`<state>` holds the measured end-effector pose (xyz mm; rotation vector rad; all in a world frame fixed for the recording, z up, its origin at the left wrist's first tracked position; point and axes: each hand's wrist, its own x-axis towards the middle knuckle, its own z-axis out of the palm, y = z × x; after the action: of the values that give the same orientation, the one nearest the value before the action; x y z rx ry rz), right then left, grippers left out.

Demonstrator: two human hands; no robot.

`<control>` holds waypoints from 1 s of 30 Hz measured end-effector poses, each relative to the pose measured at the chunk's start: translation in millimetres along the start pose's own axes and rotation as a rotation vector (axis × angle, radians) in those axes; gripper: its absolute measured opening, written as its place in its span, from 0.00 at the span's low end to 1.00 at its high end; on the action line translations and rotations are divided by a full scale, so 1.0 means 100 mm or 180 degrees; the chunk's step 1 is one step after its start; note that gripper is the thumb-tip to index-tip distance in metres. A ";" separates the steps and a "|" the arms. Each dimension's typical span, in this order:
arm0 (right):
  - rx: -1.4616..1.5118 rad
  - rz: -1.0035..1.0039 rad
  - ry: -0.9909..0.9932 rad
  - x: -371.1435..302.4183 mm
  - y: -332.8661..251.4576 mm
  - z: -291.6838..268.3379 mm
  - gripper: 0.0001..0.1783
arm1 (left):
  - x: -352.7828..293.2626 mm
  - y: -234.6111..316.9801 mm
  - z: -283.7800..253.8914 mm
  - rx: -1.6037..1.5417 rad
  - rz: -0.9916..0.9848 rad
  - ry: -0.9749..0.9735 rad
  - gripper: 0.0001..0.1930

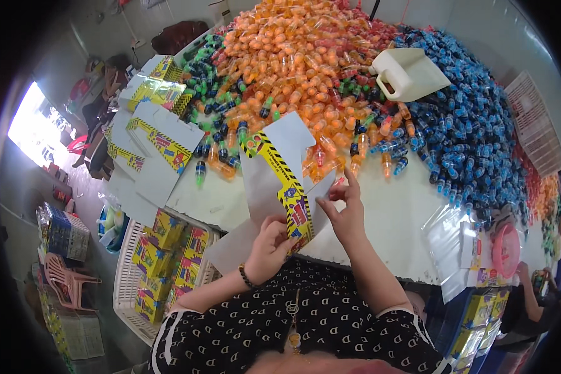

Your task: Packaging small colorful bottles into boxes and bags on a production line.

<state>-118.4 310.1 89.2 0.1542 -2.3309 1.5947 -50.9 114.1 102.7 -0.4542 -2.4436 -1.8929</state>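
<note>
A partly folded cardboard box [292, 198], yellow and black printed outside and plain whitish inside, is tilted over the table's front edge. My left hand [269, 247] is closed on its lower printed edge, fingers curled and thumb pressing. At the opposite side, my right hand [346, 215] pinches the edge of a pale flap, its index finger stretched upward. Behind the box lies a heap of small orange bottles [293, 56], mixed with green and dark ones at its border.
Blue bottles [461, 124] are heaped on the right, with a cream scoop [411, 78] resting on top. Flat cartons [159, 140] are stacked at left. Below them stands a white basket [128, 274] of yellow boxes. Clear plastic bags [445, 240] and a pink basin [506, 250] lie right; another person's arm [530, 293] shows there.
</note>
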 end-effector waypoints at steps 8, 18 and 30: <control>-0.0287 -0.0075 0.0203 -0.32 0.10 -0.27 0.22 | 0.44 -0.04 -0.10 -0.0993 0.0475 0.1288 0.25; -0.2175 -0.1242 -0.1415 -0.34 -0.42 -0.21 0.14 | 0.44 0.08 -0.61 -0.1799 -0.1989 -0.0359 0.27; -0.1315 -0.1599 -0.0484 -0.57 -0.27 -0.50 0.21 | 0.12 -0.15 -0.39 0.0486 -0.1567 -0.0402 0.41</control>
<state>-47.4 341.0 112.2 0.7178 -2.4158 0.8744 -72.7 76.6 101.1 0.0458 -2.9719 -1.8429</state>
